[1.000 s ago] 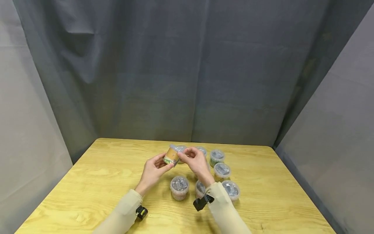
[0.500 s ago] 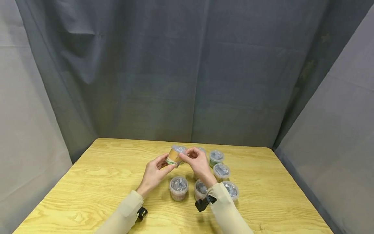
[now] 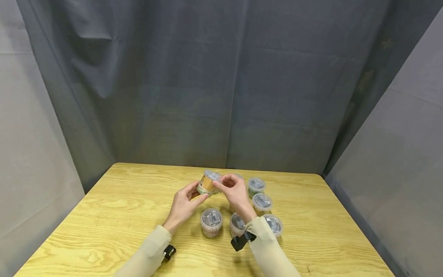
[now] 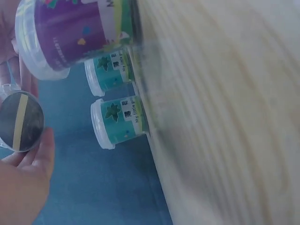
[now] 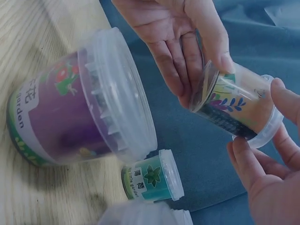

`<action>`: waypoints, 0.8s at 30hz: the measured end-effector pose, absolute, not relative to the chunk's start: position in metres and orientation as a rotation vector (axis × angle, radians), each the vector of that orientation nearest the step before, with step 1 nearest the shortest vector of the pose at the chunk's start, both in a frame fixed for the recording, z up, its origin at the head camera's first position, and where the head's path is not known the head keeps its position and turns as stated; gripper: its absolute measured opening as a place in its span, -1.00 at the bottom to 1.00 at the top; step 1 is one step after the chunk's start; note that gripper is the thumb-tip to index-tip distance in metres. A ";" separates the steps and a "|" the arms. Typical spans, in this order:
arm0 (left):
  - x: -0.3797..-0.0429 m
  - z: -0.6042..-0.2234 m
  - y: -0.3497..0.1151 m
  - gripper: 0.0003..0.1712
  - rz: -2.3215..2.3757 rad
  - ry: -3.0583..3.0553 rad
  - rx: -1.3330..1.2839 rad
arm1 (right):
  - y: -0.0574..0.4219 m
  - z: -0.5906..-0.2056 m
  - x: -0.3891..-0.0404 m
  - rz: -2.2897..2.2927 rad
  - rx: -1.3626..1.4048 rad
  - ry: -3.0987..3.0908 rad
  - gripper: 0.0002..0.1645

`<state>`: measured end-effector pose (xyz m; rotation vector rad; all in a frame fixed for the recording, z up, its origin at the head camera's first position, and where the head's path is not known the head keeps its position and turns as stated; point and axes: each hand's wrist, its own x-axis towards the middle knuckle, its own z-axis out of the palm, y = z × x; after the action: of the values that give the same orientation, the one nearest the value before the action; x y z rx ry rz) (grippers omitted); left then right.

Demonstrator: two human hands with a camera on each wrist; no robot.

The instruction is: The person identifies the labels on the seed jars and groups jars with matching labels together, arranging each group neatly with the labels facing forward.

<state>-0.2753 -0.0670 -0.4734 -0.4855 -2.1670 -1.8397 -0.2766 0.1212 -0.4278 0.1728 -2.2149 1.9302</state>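
Both hands hold a small clear plastic tub with an orange label (image 3: 206, 184) above the far part of the table. My left hand (image 3: 184, 204) grips it around its lower end, fingers on one side and thumb on the other. At the lidded end, my right hand (image 3: 237, 194) pinches it between thumb and fingertips. The right wrist view shows the translucent lid and a blue-leafed plant printed on the tub (image 5: 239, 101). In the left wrist view the tub's round base (image 4: 33, 124) looks dark, with a pale strip across it.
Several similar lidded tubs stand on the wooden table (image 3: 114, 215): one in front (image 3: 212, 223), others around and partly behind the right forearm, such as a green one (image 3: 256, 186). A purple-labelled tub (image 5: 61, 103) looms close in the right wrist view. Grey curtains (image 3: 228, 96) surround the table.
The orange-labelled tub has tipped more upright and turned in the fingers, showing another part of its label. Both hands have shifted slightly; the standing tubs stay put.
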 end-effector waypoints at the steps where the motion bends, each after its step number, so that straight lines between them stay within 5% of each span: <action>1: -0.275 -0.474 -0.067 -0.37 -1.826 -2.180 -0.476 | 0.121 -0.428 -0.277 1.923 0.175 -2.223 -0.69; 24: -0.274 -0.470 -0.061 -0.34 -1.675 -2.268 -0.500 | 0.133 -0.422 -0.278 1.896 0.194 -2.306 -0.67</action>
<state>-0.2743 -0.0606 -0.4697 -0.5005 -2.2680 -1.6753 -0.2783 0.1331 -0.4216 0.1935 -2.3057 1.8964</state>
